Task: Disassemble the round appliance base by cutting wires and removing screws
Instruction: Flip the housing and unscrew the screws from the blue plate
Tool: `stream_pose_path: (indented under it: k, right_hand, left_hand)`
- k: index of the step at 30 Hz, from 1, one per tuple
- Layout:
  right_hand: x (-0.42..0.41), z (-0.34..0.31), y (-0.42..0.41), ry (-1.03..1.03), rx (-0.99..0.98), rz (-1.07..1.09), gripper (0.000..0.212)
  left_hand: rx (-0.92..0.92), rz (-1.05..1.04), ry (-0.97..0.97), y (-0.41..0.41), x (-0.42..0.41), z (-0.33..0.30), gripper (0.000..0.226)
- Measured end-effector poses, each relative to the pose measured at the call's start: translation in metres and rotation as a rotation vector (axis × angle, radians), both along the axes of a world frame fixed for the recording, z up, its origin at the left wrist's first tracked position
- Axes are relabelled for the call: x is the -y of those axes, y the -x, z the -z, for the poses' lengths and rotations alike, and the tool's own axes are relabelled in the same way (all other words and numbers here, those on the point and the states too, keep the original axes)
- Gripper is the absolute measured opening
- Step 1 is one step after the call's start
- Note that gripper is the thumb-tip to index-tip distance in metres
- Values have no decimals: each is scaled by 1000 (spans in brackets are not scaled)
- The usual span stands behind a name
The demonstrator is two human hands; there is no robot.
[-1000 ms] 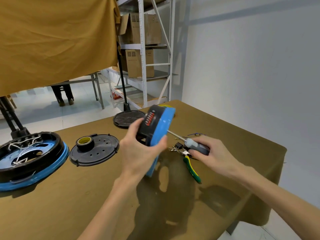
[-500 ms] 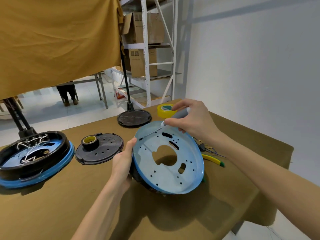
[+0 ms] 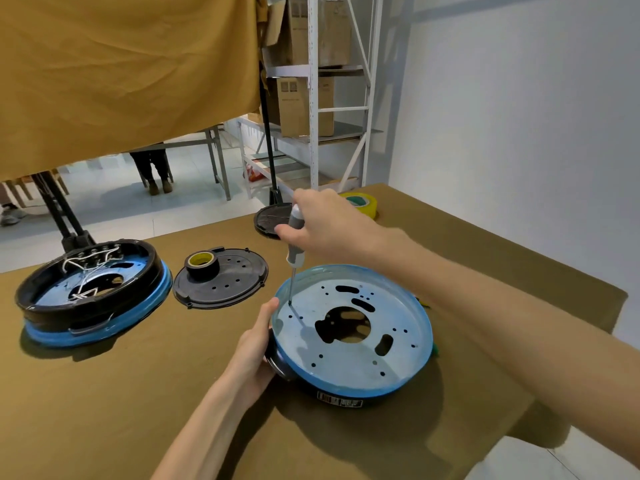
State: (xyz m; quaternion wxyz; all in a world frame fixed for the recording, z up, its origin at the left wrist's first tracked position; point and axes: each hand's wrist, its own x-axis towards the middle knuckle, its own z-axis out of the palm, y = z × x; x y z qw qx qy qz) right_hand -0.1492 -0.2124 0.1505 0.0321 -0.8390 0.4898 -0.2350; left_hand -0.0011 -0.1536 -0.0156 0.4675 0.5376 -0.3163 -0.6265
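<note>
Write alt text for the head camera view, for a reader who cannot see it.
A person's right hand holds a screwdriver upright, tip down inside a round blue appliance base that the left hand grips at its rim. A second wired base and a black perforated cover lie left.

Right hand (image 3: 329,223) is reaching in from the right with a bare forearm, fingers curling round the screwdriver (image 3: 294,237) handle and holding it nearly upright, tip pointing down. Left hand (image 3: 258,344) is coming up from below, cupping the near-left edge of the round base (image 3: 349,372), thumb lying on its rim.
</note>
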Motion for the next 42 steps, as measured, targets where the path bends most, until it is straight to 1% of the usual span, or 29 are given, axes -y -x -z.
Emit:
stream_pose_path:
  k: [3, 5, 6, 7, 9, 10, 11, 12, 13, 15, 16, 18, 19, 21, 22, 23, 27, 30, 33, 35, 39, 42]
  right_hand:
    - [10, -27, 1, -249, -92, -207, 15]
    - [16, -36, 2, -319, -160, -318, 19]
    - [19, -36, 1, -297, -213, -312, 23]
    - [21, -35, -1, -233, -283, -255, 31]
    - [25, -31, -6, -30, -431, -71, 59]
    - [28, -30, -8, 37, -476, -20, 64]
    - [31, -29, -9, 62, -500, -31, 60]
    - [35, -30, -10, 42, -510, -77, 52]
    - [38, -33, -9, -13, -501, -133, 42]
    - [40, -42, -3, -164, -424, -272, 18]
    - [38, -45, 0, -232, -382, -346, 12]
    - [37, -45, 4, -276, -344, -432, 18]
    - [37, -42, 3, -242, -352, -406, 21]
    - [38, -37, 0, -136, -416, -262, 37]
    - [38, -36, -1, -109, -436, -184, 45]
    - [40, -36, -2, -102, -438, -139, 49]
    - [42, -38, -1, -105, -345, -117, 45]
    - [40, -38, 3, -97, -315, -96, 43]
    - [40, -36, 7, -170, -286, -101, 30]
    - [41, -35, 8, -232, -225, -121, 23]
    - [44, -37, 14, -318, -89, -222, 27]
    - [46, -38, 18, -342, -115, -260, 29]
  left_hand:
    - [-13, -20, -21, -1, 1, 0, 59]
    - [-22, -22, -29, 0, 2, -1, 59]
    - [-23, -24, -33, 0, 3, -1, 59]
    - [-23, -26, -36, 0, 3, -1, 59]
    - [-21, -25, -41, 0, 3, -1, 59]
    - [-20, -24, -46, 0, 3, -1, 60]
    - [-21, -23, -53, -1, 4, 0, 61]
    - [-20, -22, -59, -1, 4, 0, 61]
    - [-18, -19, -62, -1, 4, 0, 62]
    - [-12, -17, -67, -1, 5, 1, 65]
    - [-10, -14, -69, -1, 5, 2, 66]
    - [-7, 6, -63, -1, 6, 3, 66]
    - [-12, 16, -59, -2, 7, 4, 66]
    - [-32, 36, -57, -5, 8, 5, 68]
    - [-44, 45, -57, -6, 8, 5, 70]
    - [-59, 50, -60, -7, 8, 5, 71]
    - [-134, 32, -82, -12, 8, 4, 69]
    - [-178, 8, -100, -11, 9, 5, 76]
    - [-186, -20, -99, -7, 9, 5, 79]
    - [-182, -41, -106, -5, 9, 5, 79]
    - [-188, -67, -114, -5, 10, 7, 78]
    - [-184, -63, -109, -5, 11, 9, 79]
